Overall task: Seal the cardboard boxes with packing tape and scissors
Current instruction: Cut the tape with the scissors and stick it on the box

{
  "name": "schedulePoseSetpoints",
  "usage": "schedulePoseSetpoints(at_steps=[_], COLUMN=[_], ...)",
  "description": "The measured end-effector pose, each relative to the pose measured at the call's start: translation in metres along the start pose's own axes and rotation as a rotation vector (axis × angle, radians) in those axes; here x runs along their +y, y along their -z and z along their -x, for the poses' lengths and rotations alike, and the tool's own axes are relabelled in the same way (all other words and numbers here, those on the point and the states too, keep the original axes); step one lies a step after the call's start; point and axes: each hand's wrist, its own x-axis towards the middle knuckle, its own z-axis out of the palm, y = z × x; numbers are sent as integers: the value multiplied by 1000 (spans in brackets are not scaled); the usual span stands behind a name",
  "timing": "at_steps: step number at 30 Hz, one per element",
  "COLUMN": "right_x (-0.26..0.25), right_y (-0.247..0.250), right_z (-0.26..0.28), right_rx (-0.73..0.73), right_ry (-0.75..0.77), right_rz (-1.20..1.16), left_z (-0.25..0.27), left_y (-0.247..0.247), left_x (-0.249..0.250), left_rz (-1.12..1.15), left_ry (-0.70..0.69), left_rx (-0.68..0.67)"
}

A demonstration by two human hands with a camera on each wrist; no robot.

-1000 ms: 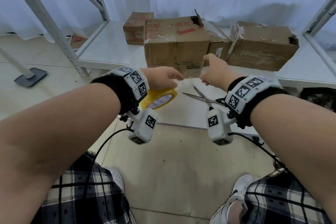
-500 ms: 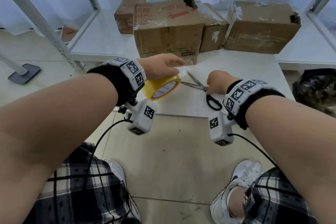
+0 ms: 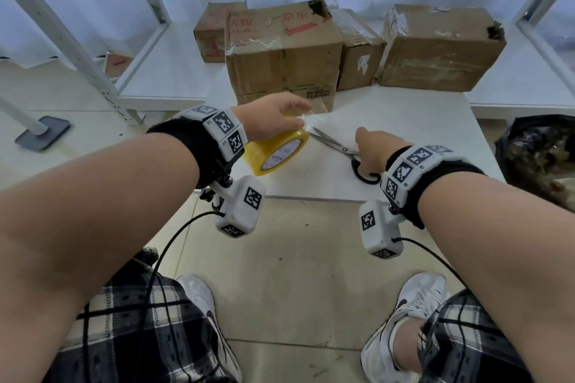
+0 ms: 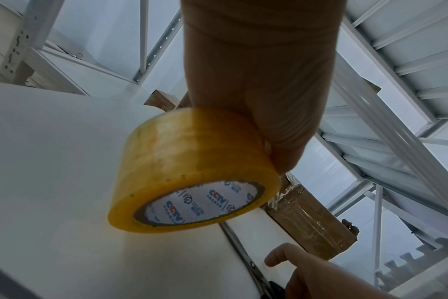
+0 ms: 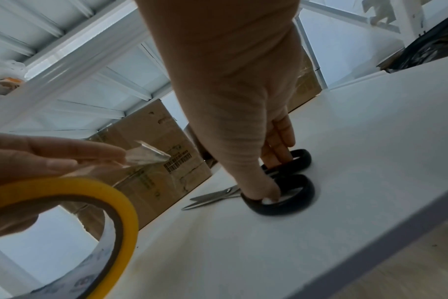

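A worn brown cardboard box (image 3: 283, 50) stood on the white table (image 3: 435, 134), just beyond both hands. The left hand (image 3: 273, 116) gripped a yellow packing-tape roll (image 3: 277, 154) above the table. The right hand (image 3: 375, 149) reached into the black-handled steel scissors (image 3: 342, 149) lying flat, thumb in one loop.

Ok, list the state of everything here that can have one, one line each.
tape roll: held off the table by the left hand, free end peeled loose
scissors: flat on the white table, blades slightly apart
right hand: fingers in the scissor handle loops
front box: top flaps closed, taped, corner torn
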Motion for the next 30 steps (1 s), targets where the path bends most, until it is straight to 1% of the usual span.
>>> schedulePoseSetpoints(at_steps=[4, 7, 9, 11, 13, 17, 19, 21, 23, 27, 30], right_x=[3, 3, 1, 0, -3, -10, -13, -17, -23, -35, -43], right_y=[8, 31, 50, 68, 84, 110, 116, 116, 110, 96, 97], right_z=[4, 15, 24, 31, 39, 46, 44, 41, 41, 32, 29], right_rx=[19, 45, 23, -13, 5, 5, 26, 40, -11, -117, -123], right_ry=[60, 142, 192, 253, 309, 340, 367, 397, 409, 423, 441], right_rz=[-101, -176, -213, -320, -425, -469, -557, -669, -738, -702, -729], left_z=[6, 15, 24, 32, 41, 54, 58, 60, 57, 50, 44], left_y=[5, 15, 26, 38, 52, 78, 87, 89, 85, 75, 73], left_x=[2, 7, 11, 15, 16, 15, 10, 2, -7, -17, -21], left_rz=[54, 128, 159, 198, 255, 334, 333, 294, 253, 199, 195], left_ry=[-18, -46, -71, -102, -122, -84, -64, -43, -12, 33, 33], left_rx=[45, 101, 153, 229, 329, 553, 632, 652, 639, 569, 537])
